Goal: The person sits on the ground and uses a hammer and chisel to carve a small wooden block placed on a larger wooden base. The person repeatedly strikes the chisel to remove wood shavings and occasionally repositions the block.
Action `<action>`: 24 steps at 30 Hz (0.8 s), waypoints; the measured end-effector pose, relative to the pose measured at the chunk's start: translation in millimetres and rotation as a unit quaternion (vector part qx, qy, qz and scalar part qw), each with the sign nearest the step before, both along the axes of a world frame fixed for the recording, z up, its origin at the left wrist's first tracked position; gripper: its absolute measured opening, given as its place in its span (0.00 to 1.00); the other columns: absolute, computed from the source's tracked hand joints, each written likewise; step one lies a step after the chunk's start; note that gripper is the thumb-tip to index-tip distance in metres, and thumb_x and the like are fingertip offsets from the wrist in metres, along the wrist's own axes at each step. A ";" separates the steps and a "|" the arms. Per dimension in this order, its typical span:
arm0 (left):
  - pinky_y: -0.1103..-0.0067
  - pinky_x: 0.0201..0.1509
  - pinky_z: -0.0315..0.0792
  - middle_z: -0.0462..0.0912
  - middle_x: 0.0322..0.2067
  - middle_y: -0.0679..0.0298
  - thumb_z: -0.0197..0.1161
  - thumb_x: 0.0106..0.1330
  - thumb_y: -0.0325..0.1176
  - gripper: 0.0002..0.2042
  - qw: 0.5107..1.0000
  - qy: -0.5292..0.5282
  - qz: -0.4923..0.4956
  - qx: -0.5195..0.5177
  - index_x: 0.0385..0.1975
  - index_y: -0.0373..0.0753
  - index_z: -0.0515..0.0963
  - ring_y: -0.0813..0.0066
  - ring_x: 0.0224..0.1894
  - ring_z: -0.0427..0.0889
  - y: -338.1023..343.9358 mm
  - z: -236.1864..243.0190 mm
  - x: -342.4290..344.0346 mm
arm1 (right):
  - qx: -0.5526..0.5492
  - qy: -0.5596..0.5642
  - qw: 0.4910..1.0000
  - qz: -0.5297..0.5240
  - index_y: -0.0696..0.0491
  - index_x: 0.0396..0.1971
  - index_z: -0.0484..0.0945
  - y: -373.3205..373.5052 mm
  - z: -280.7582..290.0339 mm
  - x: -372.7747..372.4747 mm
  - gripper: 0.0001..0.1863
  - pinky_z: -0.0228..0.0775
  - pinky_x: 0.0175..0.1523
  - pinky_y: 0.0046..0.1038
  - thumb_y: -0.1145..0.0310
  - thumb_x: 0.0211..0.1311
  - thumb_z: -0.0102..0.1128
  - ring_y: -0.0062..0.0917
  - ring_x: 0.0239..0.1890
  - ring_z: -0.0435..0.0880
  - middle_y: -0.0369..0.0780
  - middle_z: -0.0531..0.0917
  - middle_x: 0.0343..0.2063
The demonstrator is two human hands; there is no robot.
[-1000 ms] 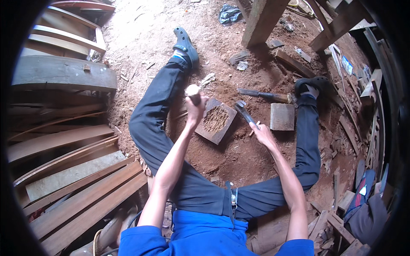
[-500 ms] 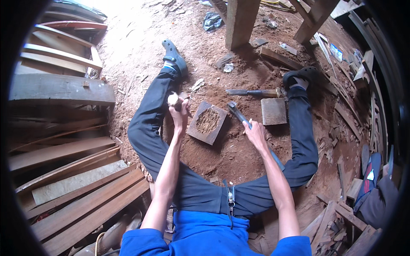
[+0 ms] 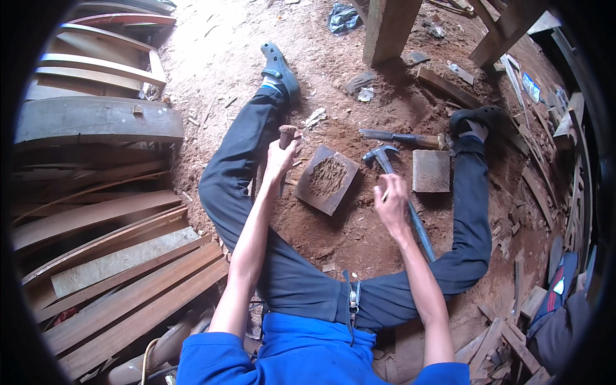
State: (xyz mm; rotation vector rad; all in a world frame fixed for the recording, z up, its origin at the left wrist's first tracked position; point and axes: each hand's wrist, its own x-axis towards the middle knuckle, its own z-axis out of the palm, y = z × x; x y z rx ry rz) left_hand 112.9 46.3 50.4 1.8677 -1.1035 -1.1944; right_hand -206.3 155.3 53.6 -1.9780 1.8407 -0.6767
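Note:
My left hand (image 3: 280, 159) is closed round what looks like a chisel (image 3: 287, 132); its brown handle end pokes out above the fist and a thin dark blade shows below. To its right lies a square wooden block (image 3: 328, 208) with a rough round hollow cut in its top face. A claw hammer (image 3: 418, 228) with a blue-grey handle rests on the ground, its head by the block's right side. My right hand (image 3: 393, 202) hovers beside the handle, fingers loosely curled and apart, with no tool in it.
A long tool with a wooden handle (image 3: 410, 139) lies beyond the hammer, near a smaller wooden block (image 3: 430, 171). Stacked planks (image 3: 122, 221) line the left side. A thick wooden post (image 3: 390, 35) stands ahead. Offcuts (image 3: 497, 340) litter the right.
My right hand has let go of the hammer, which now lies on the ground. The chisel in my left hand has tilted, its handle end turned upward. The whole view has shifted slightly.

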 end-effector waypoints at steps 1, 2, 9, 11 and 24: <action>0.80 0.21 0.68 0.79 0.18 0.66 0.65 0.58 0.44 0.15 0.999 -0.013 -0.014 0.031 0.30 0.35 0.81 0.81 0.18 0.76 2.5 -3.8 2.8 | 0.043 -0.045 0.998 0.002 0.58 0.50 0.73 0.2 -7.9 13.6 0.19 0.74 0.52 0.36 0.63 0.64 0.57 0.35 0.46 0.78 0.48 0.76 0.47; 0.79 0.22 0.69 0.80 0.19 0.64 0.65 0.57 0.45 0.17 0.997 -0.021 -0.027 0.069 0.29 0.35 0.81 0.81 0.19 0.77 4.1 -8.2 4.4 | 0.083 -0.101 0.991 0.016 0.59 0.51 0.73 0.0 -18.6 24.9 0.20 0.73 0.52 0.35 0.62 0.65 0.56 0.36 0.46 0.79 0.49 0.77 0.46; 0.67 0.46 0.76 0.84 0.34 0.43 0.65 0.51 0.52 0.29 0.971 -0.166 -0.150 0.087 0.39 0.25 0.79 0.54 0.42 0.85 -2.1 -35.5 -28.4 | 0.160 -0.162 0.958 -0.174 0.63 0.48 0.77 -54.8 -111.6 81.8 0.29 0.71 0.48 0.34 0.49 0.67 0.48 0.28 0.40 0.82 0.51 0.83 0.36; 0.66 0.47 0.76 0.84 0.36 0.42 0.64 0.51 0.51 0.30 0.972 -0.158 -0.135 0.107 0.39 0.24 0.77 0.52 0.43 0.84 -3.3 -30.1 -39.5 | 0.224 -0.197 0.928 -0.225 0.62 0.45 0.79 -59.9 -104.1 88.9 0.27 0.70 0.49 0.34 0.50 0.67 0.48 0.29 0.40 0.82 0.50 0.83 0.36; 0.81 0.21 0.61 0.85 0.35 0.60 0.55 0.55 0.44 0.19 0.979 0.146 -0.065 0.126 0.35 0.35 0.83 0.81 0.19 0.67 66.8 34.7 -2.5 | 0.063 -0.394 0.891 -0.217 0.59 0.39 0.75 -10.1 20.6 74.5 0.21 0.64 0.52 0.32 0.53 0.67 0.46 0.29 0.41 0.75 0.42 0.78 0.35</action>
